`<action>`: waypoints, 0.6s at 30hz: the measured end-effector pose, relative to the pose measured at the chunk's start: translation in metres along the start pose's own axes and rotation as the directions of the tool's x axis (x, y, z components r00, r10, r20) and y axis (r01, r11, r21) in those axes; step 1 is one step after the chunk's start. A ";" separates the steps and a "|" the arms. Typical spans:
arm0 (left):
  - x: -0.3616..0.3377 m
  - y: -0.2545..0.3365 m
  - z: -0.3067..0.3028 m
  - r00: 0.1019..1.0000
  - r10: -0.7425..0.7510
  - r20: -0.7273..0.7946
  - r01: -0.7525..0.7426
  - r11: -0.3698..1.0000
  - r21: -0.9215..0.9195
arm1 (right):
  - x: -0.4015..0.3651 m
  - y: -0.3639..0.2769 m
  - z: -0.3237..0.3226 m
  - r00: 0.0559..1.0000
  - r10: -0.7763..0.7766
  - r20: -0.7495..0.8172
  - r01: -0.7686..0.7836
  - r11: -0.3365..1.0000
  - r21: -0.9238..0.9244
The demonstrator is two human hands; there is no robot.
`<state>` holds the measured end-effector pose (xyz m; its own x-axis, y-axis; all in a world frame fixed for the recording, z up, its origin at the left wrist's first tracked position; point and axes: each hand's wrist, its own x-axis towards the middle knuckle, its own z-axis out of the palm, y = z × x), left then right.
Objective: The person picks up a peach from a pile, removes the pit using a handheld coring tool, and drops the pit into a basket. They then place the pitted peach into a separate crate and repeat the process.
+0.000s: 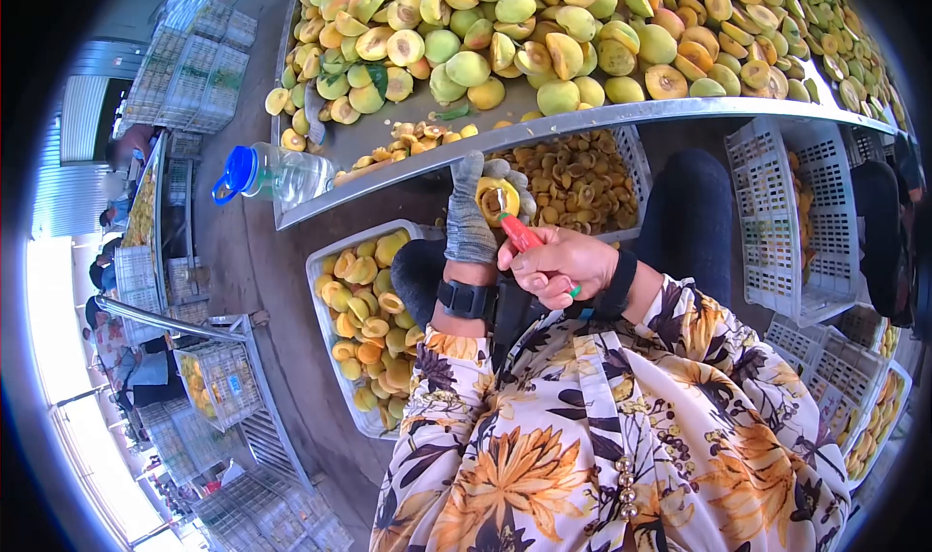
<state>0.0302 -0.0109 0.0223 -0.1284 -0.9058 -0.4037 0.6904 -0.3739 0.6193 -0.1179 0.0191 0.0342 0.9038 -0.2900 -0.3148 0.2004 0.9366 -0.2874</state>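
My left hand (pixel 469 224), in a grey knitted glove, is closed around a yellow peach half (pixel 512 196) with its cut face turned up. In my bare right hand (pixel 575 262) is a small red-handled tool (pixel 521 233) with a green end. Its metal tip meets the hollow of the peach half; the exact shape of the tip is too small to make out. Both hands are just below the metal table edge (pixel 582 120). Behind them, a crate (pixel 641 178) holds many brown-yellow pieces, probably pits or scraps.
Cut and whole peaches (pixel 466 69) are heaped on the table. A water bottle (pixel 282 171) with a blue cap lies at its left corner. A white crate (pixel 316 270) of peach halves stands left of my knee. White crates (pixel 820 232) stand to the right. People and stacked crates (pixel 189 86) are farther left.
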 end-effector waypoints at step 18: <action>-0.003 0.000 -0.006 0.993 -0.106 0.054 0.116 0.965 -0.237 | -0.019 -0.004 0.019 0.954 -0.100 0.283 0.137 0.984 -0.114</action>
<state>0.0345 -0.0067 0.0197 -0.2397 -0.8704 -0.4300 0.8196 -0.4188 0.3910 -0.1282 0.0250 0.0587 0.9490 -0.3149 -0.0152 0.2783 0.8595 -0.4288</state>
